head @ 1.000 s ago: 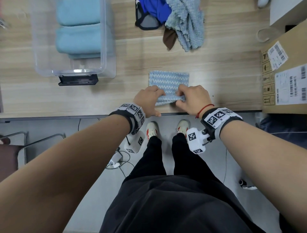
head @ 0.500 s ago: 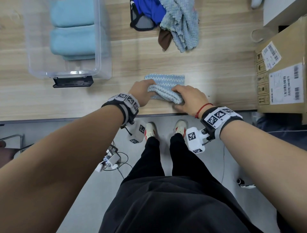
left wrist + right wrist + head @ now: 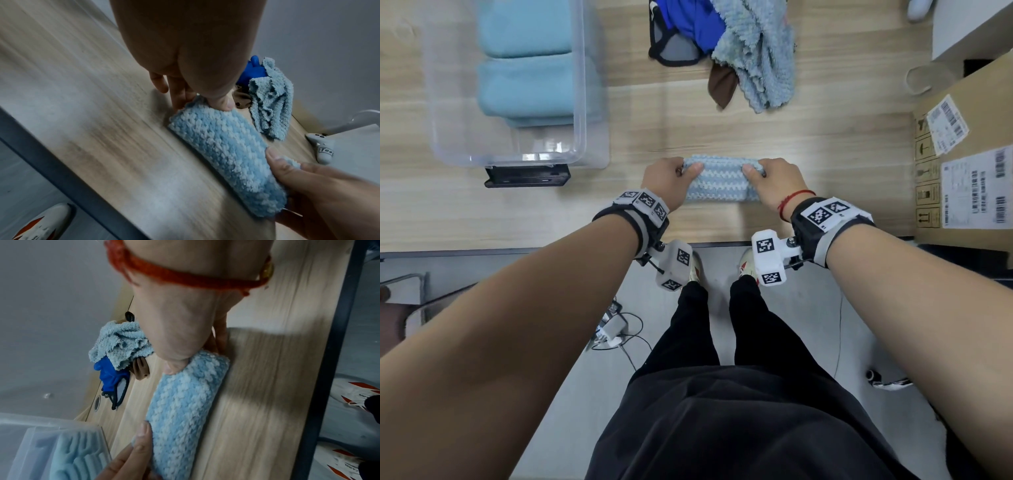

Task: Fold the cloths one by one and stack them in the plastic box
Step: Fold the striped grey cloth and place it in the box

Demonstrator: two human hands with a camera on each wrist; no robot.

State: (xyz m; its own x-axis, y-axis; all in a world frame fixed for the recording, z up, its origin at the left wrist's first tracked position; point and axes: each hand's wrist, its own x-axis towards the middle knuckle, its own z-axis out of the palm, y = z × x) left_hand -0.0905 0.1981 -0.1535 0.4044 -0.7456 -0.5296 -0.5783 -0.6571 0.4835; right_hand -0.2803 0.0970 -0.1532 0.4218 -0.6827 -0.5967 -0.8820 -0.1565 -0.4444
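Observation:
A blue-and-white zigzag cloth (image 3: 720,183) (image 3: 224,152) (image 3: 185,404) lies folded into a narrow band on the wooden table near its front edge. My left hand (image 3: 671,178) pinches its left far corner, thumb on top. My right hand (image 3: 774,180) pinches the right far corner the same way. The clear plastic box (image 3: 585,102) stands at the back left and holds folded light-blue cloths (image 3: 527,85). A loose pile of cloths (image 3: 753,51) lies at the back centre: a grey-blue fluffy one, a bright blue one and a brown one.
A cardboard box (image 3: 969,164) with labels stands on the right edge of the table. A small black device (image 3: 527,175) lies against the front of the plastic box. A white controller (image 3: 320,146) lies at the far right. Bare wood shows between the cloth and the pile.
Both hands lifted the near edge of the cloth and carried it away from me over the far edge, halving it into a narrow band. They now hold its far corners.

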